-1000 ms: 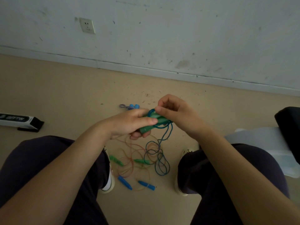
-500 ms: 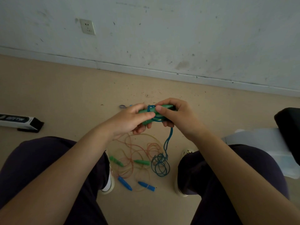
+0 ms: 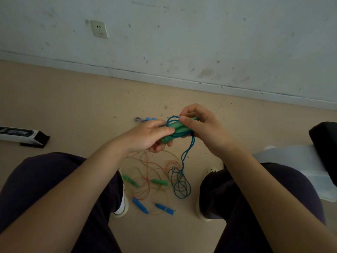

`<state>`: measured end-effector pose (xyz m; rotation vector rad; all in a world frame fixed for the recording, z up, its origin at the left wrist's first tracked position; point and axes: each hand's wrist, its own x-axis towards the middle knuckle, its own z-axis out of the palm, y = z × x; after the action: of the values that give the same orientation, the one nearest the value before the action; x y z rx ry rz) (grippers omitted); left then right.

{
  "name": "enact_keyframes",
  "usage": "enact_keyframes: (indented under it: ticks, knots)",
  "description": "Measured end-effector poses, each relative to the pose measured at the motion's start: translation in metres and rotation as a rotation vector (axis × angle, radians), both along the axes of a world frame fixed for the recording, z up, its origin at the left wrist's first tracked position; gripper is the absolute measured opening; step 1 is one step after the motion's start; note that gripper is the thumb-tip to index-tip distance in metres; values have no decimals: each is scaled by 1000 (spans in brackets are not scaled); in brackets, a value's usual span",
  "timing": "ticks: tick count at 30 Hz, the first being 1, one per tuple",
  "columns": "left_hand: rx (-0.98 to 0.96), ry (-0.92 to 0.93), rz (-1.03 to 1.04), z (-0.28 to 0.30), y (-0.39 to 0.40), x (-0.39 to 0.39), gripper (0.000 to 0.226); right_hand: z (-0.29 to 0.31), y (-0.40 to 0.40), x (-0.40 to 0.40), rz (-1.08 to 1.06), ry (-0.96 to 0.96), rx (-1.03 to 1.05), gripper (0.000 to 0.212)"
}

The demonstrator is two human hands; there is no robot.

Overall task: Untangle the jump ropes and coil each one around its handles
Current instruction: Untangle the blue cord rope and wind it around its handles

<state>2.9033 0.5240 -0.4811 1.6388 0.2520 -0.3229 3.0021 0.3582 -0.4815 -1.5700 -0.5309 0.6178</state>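
My left hand (image 3: 151,136) grips a pair of green handles (image 3: 175,130) held together above the floor. My right hand (image 3: 202,126) pinches the blue rope (image 3: 185,157) where a loop crosses over the handles. The rest of that rope hangs down to a small coil (image 3: 179,185) on the floor between my feet. Beneath lie tangled orange and yellow ropes (image 3: 149,170) with two green handles (image 3: 158,182) and two blue handles (image 3: 164,209). Beyond my left hand, another coiled rope with light blue handles (image 3: 148,119) peeks out.
A white and black box (image 3: 21,134) lies on the floor at the left. A white bag (image 3: 291,161) and a dark object (image 3: 326,143) sit at the right. My knees frame the ropes; the wall runs along the back.
My right hand has carried the blue rope up and over the green handles, adding a loop. The hanging part has shortened and the coil on the floor has shrunk.
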Motion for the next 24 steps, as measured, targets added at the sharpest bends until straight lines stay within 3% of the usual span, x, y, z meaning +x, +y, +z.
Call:
enact_keyframes:
  ticks: [3, 6, 12, 17, 24]
  knots:
    - [-21, 18, -7, 0, -1, -1, 19, 0, -1, 0, 29, 6, -35, 4]
    - [-34, -5, 18, -2, -1, 0, 17, 1, -2, 1, 68, 68, -65, 17]
    - [-103, -143, 84, -7, 3, 1, 45, 5, -2, 2, 116, 187, 20, 43]
    - [-213, -257, 157, -9, 0, 3, 34, 3, -1, 0, 126, 198, 61, 46]
    - [-237, -171, 225, -5, 2, 4, 21, -2, 5, -5, 38, 13, 32, 13]
